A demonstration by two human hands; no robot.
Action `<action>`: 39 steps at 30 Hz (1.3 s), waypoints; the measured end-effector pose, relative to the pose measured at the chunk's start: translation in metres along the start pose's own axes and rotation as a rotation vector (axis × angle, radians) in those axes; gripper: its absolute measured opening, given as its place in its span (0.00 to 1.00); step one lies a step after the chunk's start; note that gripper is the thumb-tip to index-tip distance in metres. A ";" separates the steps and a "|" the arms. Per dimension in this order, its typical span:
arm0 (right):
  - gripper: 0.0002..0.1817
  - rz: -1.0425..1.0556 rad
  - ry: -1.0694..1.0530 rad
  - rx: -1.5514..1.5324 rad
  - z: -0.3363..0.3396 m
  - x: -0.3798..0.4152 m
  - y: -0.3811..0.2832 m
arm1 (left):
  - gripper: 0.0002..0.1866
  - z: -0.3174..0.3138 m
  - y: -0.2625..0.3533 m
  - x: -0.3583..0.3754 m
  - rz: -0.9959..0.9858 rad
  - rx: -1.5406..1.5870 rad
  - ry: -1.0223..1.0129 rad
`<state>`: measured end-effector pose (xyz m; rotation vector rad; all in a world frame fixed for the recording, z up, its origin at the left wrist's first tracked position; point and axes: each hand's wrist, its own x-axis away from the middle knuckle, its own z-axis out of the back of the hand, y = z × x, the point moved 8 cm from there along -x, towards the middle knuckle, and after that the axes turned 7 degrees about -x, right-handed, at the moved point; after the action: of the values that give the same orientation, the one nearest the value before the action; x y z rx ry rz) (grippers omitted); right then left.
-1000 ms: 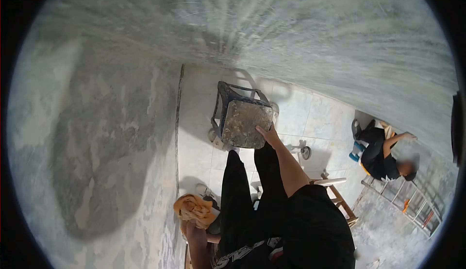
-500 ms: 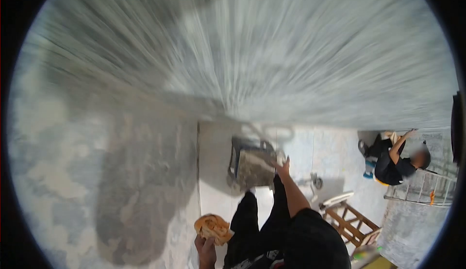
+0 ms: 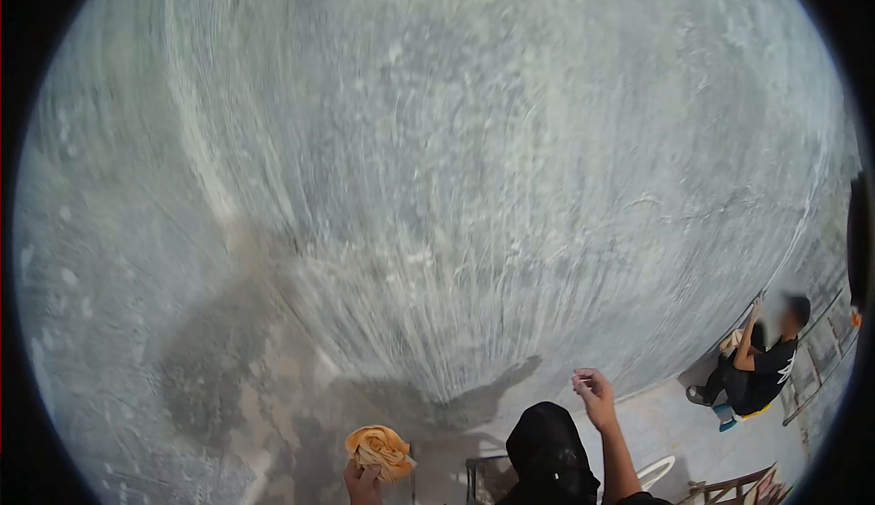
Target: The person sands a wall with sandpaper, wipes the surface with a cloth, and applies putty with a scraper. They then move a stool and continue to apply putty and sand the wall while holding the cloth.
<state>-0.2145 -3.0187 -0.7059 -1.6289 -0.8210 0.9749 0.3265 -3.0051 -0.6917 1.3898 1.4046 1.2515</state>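
Note:
My left hand (image 3: 363, 481) is at the bottom, left of centre, with its fingers closed on a crumpled orange-yellow cloth (image 3: 380, 451). My right hand (image 3: 594, 394) is raised in front of the grey wall (image 3: 474, 186), its fingers bent and pressed together around something small and pale that I cannot make out. Whether this hand touches the wall is unclear. Between the two hands a rounded black shape (image 3: 550, 450), seemingly dark clothing, hides part of the floor.
At the right a person in black (image 3: 761, 368) sits low beside the wall, one hand up against it. Behind them stands a metal ladder (image 3: 816, 368). A wooden frame (image 3: 734, 487) and a dark-framed object (image 3: 488, 479) are at the bottom.
The view has tilted up to the wall. My right hand has risen from above the dusty framed object to before the wall. My left hand still holds the cloth.

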 end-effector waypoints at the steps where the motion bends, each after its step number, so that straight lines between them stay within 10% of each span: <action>1: 0.13 0.020 0.013 -0.009 -0.002 -0.003 -0.026 | 0.35 -0.018 0.033 -0.009 -0.078 0.023 0.004; 8: 0.10 0.371 0.094 0.220 -0.006 -0.036 -0.191 | 0.36 -0.095 0.114 -0.075 -0.277 0.291 -0.275; 15: 0.13 1.177 0.080 0.762 -0.060 -0.090 -0.380 | 0.36 -0.159 0.187 -0.135 -0.639 0.207 -0.649; 23: 0.21 1.627 0.183 0.998 -0.127 -0.178 -0.565 | 0.35 -0.173 0.414 -0.192 -0.835 0.037 -0.458; 35: 0.18 1.609 0.085 0.627 -0.187 -0.229 -0.636 | 0.33 -0.135 0.609 -0.170 -0.549 -0.299 -0.373; 39: 0.23 1.630 0.221 0.635 -0.202 -0.216 -0.620 | 0.35 -0.174 0.595 -0.155 -0.328 -0.162 -0.678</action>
<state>-0.1574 -3.1404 -0.0323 -1.5481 1.1605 1.7679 0.3030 -3.2284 -0.0936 1.2419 0.9738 0.5792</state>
